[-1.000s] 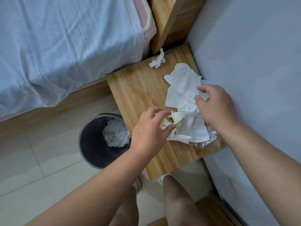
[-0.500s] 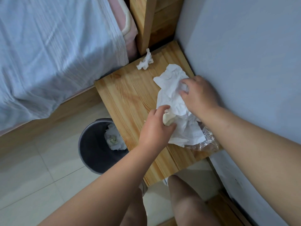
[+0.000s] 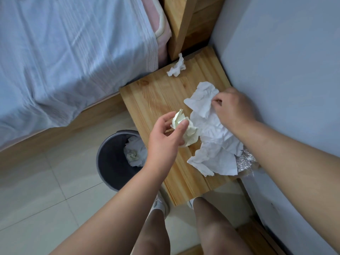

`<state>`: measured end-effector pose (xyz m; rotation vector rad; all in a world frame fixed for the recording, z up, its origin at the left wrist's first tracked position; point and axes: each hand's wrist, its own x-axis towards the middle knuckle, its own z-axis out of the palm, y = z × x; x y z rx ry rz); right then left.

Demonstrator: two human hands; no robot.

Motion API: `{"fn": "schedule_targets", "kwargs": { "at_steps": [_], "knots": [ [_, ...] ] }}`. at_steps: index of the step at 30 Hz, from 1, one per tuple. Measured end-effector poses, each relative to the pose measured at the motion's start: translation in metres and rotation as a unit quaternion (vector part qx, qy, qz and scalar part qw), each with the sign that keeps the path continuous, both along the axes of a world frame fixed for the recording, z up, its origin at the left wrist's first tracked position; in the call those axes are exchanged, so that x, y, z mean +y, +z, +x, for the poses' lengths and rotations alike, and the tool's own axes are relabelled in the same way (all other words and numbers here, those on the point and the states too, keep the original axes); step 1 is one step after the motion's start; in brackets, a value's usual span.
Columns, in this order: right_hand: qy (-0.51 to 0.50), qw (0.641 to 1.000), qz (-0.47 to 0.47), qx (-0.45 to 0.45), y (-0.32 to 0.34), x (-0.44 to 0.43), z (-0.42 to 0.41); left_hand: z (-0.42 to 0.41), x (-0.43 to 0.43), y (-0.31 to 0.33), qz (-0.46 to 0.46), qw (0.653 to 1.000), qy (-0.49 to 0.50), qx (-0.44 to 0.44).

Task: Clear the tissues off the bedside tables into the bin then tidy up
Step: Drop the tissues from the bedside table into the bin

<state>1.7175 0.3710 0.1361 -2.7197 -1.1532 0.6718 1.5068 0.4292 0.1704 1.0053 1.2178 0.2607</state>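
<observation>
On the wooden bedside table lies a heap of large white crumpled tissues. My right hand pinches the upper sheet of that heap near the wall. A pale yellowish crumpled tissue ball sits in the fingers of my left hand, held just above the table's left part. A small twisted white tissue rests at the table's far edge. The grey round bin stands on the floor left of the table, with tissues inside.
A crinkled clear wrapper lies under the heap by the wall. The bed with a pale blue sheet fills the left, its wooden headboard behind the table. A grey wall bounds the right. My legs and shoes stand on floor tiles.
My left hand has lifted the yellowish tissue ball off the heap and drawn it left. My right hand has closed on the upper white sheet.
</observation>
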Motion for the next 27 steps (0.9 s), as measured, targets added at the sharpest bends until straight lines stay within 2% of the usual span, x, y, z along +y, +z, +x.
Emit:
{"fn": "schedule_targets", "kwargs": {
  "at_steps": [2,4,7,10,20,27],
  "knots": [
    [-0.001,1.0,0.024,-0.012,0.002,0.001,-0.003,-0.013,0.001,-0.001,-0.015,1.0,0.016,0.005],
    [0.005,0.998,0.053,0.016,0.004,0.003,-0.008,-0.025,0.002,-0.002,-0.024,0.999,0.031,0.013],
    [0.05,0.995,0.0,0.091,0.0,0.01,-0.018,-0.04,0.003,-0.005,-0.029,0.998,0.046,0.012],
    [0.072,0.996,-0.018,0.048,-0.013,0.014,-0.023,-0.054,0.006,-0.006,-0.041,0.997,0.065,0.001],
    [0.049,0.987,0.152,-0.021,0.03,0.043,-0.054,-0.124,0.016,-0.001,-0.096,0.985,0.134,-0.051],
    [0.098,0.971,0.214,-0.029,0.065,0.068,-0.109,-0.201,0.027,-0.012,-0.131,0.968,0.211,-0.023]
  ]
}}
